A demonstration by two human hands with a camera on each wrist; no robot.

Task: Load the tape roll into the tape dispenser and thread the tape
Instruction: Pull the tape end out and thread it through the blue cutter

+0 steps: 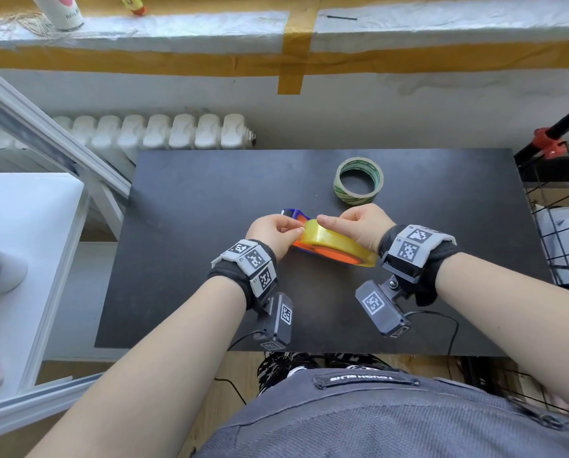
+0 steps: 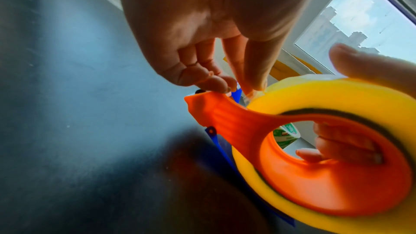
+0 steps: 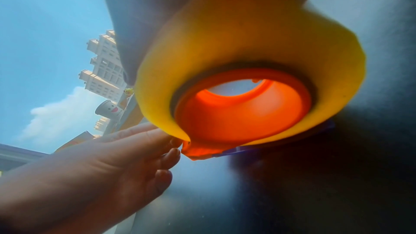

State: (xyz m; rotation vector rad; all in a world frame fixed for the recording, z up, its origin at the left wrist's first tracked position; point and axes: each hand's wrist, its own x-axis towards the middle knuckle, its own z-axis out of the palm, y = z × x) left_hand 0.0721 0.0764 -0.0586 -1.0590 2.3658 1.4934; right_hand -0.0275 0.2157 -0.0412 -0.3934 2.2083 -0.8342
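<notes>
A yellow translucent tape roll (image 1: 337, 243) sits on the orange hub of the orange and blue tape dispenser (image 1: 330, 255), which lies on its side on the black table (image 1: 190, 259). My right hand (image 1: 349, 223) grips the roll, thumb on its outer face (image 2: 360, 63) and fingers (image 2: 337, 146) curled through the hub's hole. At the roll's front edge, next to the dispenser's blue nose (image 1: 297, 213), my left hand (image 1: 297, 231) pinches the loose tape end between thumb and forefinger. The left wrist view shows this pinch (image 2: 249, 88) beside the orange neck (image 2: 234, 118). In the right wrist view the roll (image 3: 247, 51) fills the frame, and the left fingertips (image 3: 175, 146) touch its lower edge.
A second tape roll with green print (image 1: 359, 181) lies flat at the back right of the table. A black wire basket (image 1: 560, 246) stands off the right edge. A white shelf (image 1: 28, 226) is on the left, and a radiator (image 1: 157, 132) runs behind the table.
</notes>
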